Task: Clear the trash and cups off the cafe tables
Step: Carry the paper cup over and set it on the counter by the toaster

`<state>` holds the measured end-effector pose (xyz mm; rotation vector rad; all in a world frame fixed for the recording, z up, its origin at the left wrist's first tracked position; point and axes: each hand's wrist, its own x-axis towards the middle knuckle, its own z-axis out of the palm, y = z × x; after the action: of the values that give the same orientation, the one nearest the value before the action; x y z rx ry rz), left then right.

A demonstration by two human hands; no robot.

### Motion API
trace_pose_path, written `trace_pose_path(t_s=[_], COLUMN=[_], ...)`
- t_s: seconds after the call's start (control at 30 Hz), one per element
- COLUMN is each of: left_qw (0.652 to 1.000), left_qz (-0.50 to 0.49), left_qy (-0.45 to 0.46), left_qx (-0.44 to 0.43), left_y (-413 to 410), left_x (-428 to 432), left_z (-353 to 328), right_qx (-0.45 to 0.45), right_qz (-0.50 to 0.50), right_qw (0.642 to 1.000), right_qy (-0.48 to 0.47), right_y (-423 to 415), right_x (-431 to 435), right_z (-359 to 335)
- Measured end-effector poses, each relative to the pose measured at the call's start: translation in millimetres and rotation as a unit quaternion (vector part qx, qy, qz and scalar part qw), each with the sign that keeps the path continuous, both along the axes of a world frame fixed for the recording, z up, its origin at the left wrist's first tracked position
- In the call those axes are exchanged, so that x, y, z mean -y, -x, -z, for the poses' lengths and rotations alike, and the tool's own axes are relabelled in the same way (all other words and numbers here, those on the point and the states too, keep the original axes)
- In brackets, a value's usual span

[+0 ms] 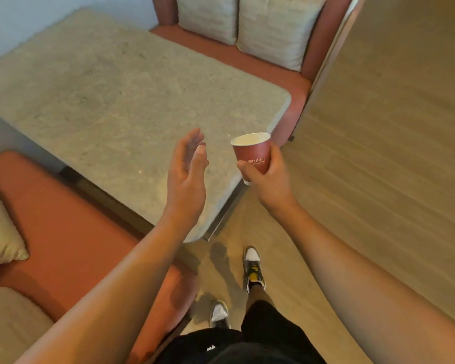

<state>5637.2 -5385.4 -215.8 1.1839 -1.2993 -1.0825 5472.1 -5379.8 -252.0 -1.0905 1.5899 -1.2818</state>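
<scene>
**Cup in hand at the table corner, bin run coming up**

Nearest the camera, the person is standing in black shorts and grey-and-white sneakers (pixel 252 266) on the wood-look floor (pixel 378 153), just beside the terracotta bench seat (pixel 63 219), where a cream cushion (pixel 0 227) is lying.

Further out, the left hand (pixel 188 177) is hovering over the near edge of the stone-look table (pixel 116 101), fingers straight and close together, holding nothing. The right hand (pixel 267 177) is gripping a red paper cup (pixel 254 155), thumb on the near side and fingers curling round the far side. The cup is being held in the air over the table's near right corner, tilting a little, its mouth facing up and to the left. The white lining is showing at the rim; whether any drink is left inside cannot be told.

White lettering on the cup is reading "Hilton"; a smaller line beneath it is too blurred to read.

By the look of it, the pick-up step is done and the carrying-off step is starting. The next move is calling for a level cup, in case of dregs, and a bin or tray, neither of which is in view.

Beyond the table, two more cream pillows (pixel 271 30) are leaning against the back of the far bench (pixel 294 85).
</scene>
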Motion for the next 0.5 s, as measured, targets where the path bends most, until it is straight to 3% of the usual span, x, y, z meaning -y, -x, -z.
trace_pose_path(t_s=[0.27,0.5], left_qw=[0.985,0.932], left_qz=[0.168,0.357], left_qy=[0.038,0.06], left_qx=[0.003,-0.021], left_y=[90.6,221.2], left_x=[-81.6,-184.8], left_z=[-23.0,-43.5], right_qx=[0.079,0.083], right_qz=[0.169,0.337], right_qw=[0.981,0.933], right_qy=[0.049,0.091], right_y=[81.8,175.2], right_x=[-152.3,-305.4], right_z=[-37.1,-64.6])
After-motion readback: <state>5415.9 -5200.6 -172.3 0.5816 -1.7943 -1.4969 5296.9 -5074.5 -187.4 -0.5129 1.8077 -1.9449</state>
